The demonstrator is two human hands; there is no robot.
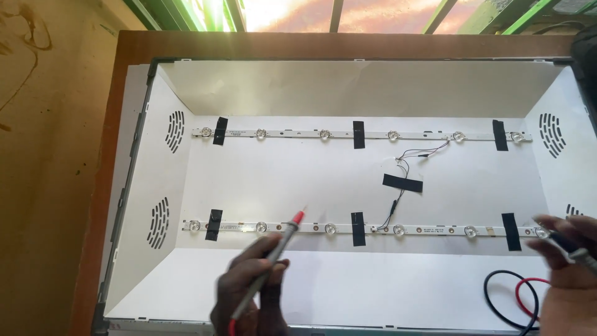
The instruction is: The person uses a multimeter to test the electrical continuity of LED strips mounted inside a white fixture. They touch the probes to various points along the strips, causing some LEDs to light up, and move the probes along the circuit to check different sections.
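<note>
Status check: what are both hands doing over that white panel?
Left hand holds red-tipped probe, tip above lower light strip. Right hand holds black probe at strip's right end. Nothing blocking.

wooden table (348, 45) | green window frame (443, 14) (top edge) | tan floor (43, 155)

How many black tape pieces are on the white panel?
7. Upper strip: left, middle, right. Lower strip: left, middle, right. One lies between the strips over the wires. The hands may hide more.
</note>
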